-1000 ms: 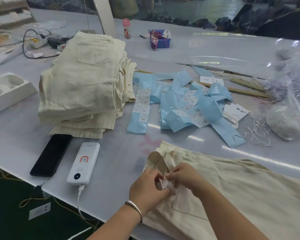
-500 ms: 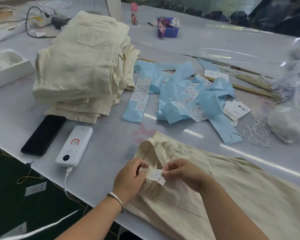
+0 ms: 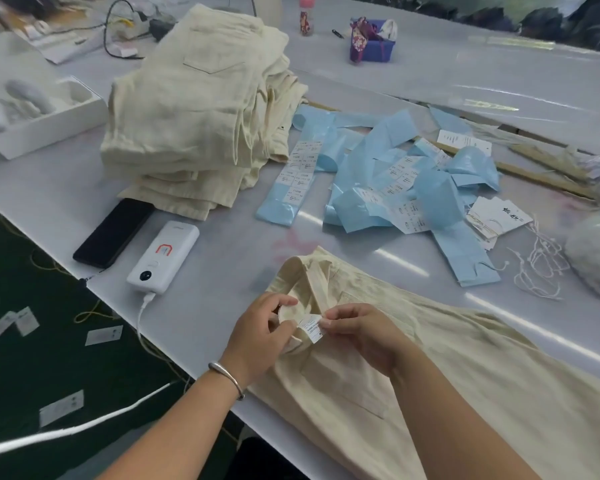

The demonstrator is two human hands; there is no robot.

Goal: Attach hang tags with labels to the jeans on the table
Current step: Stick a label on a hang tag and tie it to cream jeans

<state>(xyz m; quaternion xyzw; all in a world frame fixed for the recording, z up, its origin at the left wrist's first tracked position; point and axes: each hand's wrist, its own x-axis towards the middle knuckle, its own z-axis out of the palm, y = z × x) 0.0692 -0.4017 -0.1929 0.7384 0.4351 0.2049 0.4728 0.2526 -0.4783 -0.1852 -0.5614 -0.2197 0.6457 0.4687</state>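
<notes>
White table (image 3: 222, 299), glossy top. Near edge: cream jeans (image 3: 465, 375) spread flat. Left edge: black phone (image 3: 113, 233) just beside a white power bank (image 3: 163, 257), cable plugged in. Behind them a stack of folded cream jeans (image 3: 194, 112). Centre: blue label strips (image 3: 388, 181); hang tags (image 3: 496, 216) and loose white strings (image 3: 537, 265) toward the right edge. Far side: purple tub (image 3: 373, 46). Far-left: white box tray (image 3: 42, 116).

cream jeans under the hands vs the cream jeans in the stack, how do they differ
The cream jeans under the hands lie spread out as a single pair at the near table edge; the stacked cream jeans are folded and piled several deep farther back. The left hand grips the near pair's waistband while the right hand pinches a small white printed label there; nobody touches the stack. Both share the same cream fabric.
</notes>
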